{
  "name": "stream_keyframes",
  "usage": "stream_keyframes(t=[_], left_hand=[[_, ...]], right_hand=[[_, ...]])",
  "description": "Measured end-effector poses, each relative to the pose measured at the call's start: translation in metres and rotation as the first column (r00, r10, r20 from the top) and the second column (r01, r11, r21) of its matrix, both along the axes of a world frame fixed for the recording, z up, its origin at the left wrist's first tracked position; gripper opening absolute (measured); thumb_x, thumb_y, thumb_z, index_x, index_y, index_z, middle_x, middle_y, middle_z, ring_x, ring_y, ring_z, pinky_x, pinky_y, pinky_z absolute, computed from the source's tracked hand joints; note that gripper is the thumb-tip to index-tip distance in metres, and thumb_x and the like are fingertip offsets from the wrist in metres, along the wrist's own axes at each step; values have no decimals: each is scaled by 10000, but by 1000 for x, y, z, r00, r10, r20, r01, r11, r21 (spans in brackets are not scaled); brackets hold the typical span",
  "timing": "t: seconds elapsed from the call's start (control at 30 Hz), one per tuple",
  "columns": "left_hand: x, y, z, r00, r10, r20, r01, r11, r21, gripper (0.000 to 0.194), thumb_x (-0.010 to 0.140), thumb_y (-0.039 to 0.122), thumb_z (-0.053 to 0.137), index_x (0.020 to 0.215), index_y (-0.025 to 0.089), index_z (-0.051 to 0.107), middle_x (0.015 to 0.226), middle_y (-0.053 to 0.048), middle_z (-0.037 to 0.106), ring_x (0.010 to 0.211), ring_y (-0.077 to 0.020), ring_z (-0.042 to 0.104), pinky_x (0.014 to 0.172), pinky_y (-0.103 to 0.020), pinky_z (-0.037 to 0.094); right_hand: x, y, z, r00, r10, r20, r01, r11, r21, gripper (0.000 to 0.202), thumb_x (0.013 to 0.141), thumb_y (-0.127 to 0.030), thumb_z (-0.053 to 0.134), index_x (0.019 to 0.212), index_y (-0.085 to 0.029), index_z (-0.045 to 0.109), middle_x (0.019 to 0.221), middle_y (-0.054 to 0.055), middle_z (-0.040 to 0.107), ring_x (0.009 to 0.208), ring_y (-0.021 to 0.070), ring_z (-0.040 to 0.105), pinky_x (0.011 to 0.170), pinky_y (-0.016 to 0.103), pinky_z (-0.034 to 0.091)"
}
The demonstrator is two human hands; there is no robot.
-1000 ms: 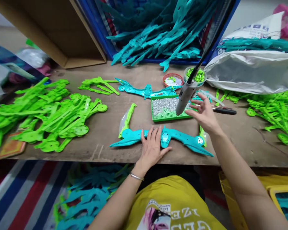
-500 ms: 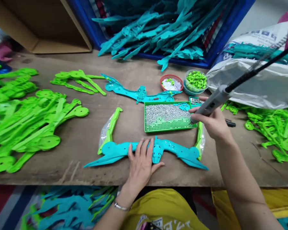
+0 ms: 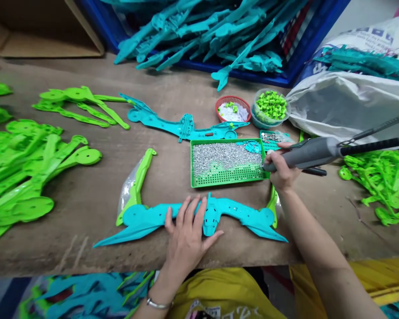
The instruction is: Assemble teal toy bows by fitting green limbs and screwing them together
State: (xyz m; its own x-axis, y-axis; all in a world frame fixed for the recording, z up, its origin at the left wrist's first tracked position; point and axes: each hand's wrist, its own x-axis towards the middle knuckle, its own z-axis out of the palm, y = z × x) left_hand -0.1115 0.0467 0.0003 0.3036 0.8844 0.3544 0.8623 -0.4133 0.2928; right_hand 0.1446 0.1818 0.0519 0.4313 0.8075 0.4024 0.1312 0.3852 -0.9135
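Note:
A teal bow-shaped plastic piece (image 3: 246,212) lies across the table near the front edge, with a green arm (image 3: 140,181) and clear plastic at its left end and another green arm at its right. My left hand (image 3: 188,230) rests on it with fingers spread, left of its centre. In my right hand (image 3: 281,170) is a grey electric screwdriver (image 3: 312,153), tilted almost flat, its tip end at the right edge of a green tray (image 3: 229,179). Small silver screws (image 3: 216,155) and a few teal bits fill much of that tray.
Behind lies a second teal piece (image 3: 162,125). Green parts (image 3: 29,177) are heaped left and right. A red basket (image 3: 232,119), a tub of green bits (image 3: 271,106), a blue crate (image 3: 199,75), a cardboard box (image 3: 53,48) and a white sack (image 3: 349,95) stand farther back.
The screwdriver has swung from a steep slant to nearly level, and my right hand has moved slightly left. My left hand stays on the teal piece. The whole view has shifted.

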Motion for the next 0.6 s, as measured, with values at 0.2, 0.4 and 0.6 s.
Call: stream_keyframes(t=[0.2,0.4,0.6], left_hand=[[0,-1,0,1000,2,-2,-2,1000,-13,867,883,574,645,1573,172,310,1452,-188,552,1378,-381,456,1215,-580,81],[0,-1,-2,1000,2,-15,-2,1000,0,863,890,580,629,1572,160,306,1448,-193,554,1375,-383,456,1214,-588,82],[4,-3,8,1000,16,6,-16,999,-31,875,880,593,638,1564,152,317,1485,-217,508,1412,-400,417,1206,-615,98]], right_hand=[[-2,4,-4,999,5,48,-3,999,-34,260,774,-428,692,918,-237,591,564,-73,543,469,129,546,540,308,489],[-3,7,-6,1000,26,-13,-27,999,-25,269,737,-350,701,913,-241,530,561,-83,539,453,117,531,502,282,468],[-5,9,-1,1000,26,8,-26,998,-63,278,734,-397,725,873,-226,555,560,-75,532,450,125,540,483,285,466]])
